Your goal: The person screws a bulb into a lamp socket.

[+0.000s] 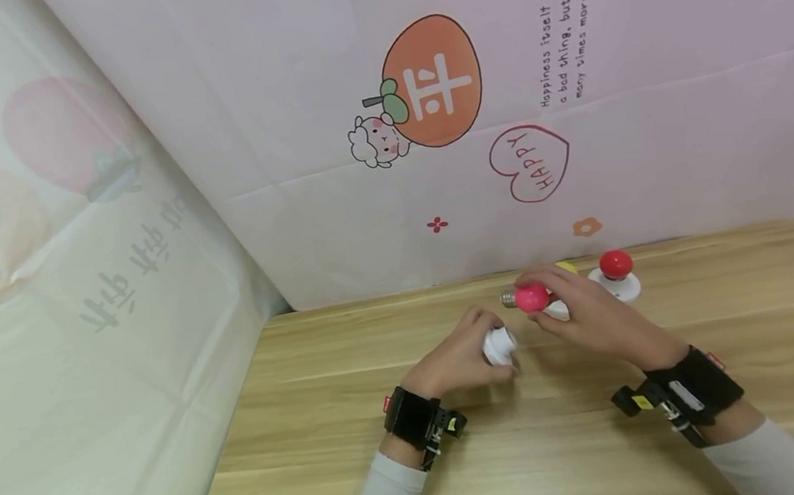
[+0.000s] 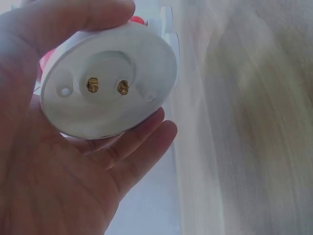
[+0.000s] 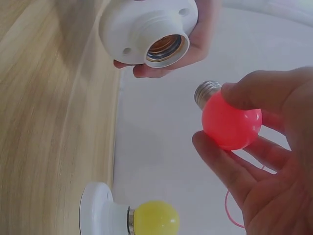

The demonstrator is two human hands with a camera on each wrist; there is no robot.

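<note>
My left hand grips a white round lamp holder by its rim, lifted off the table. In the left wrist view the holder's underside shows two brass screws. Its threaded socket faces the other hand in the right wrist view. Pinched between the thumb and fingers of my right hand is a pinkish-red light bulb, its metal screw base pointing toward the socket. Bulb and socket are apart.
A yellow bulb sits in a white lamp holder on the table, partly behind my right hand in the head view. Right of it stands a red bulb in another white holder. A printed cloth hangs behind the wooden table.
</note>
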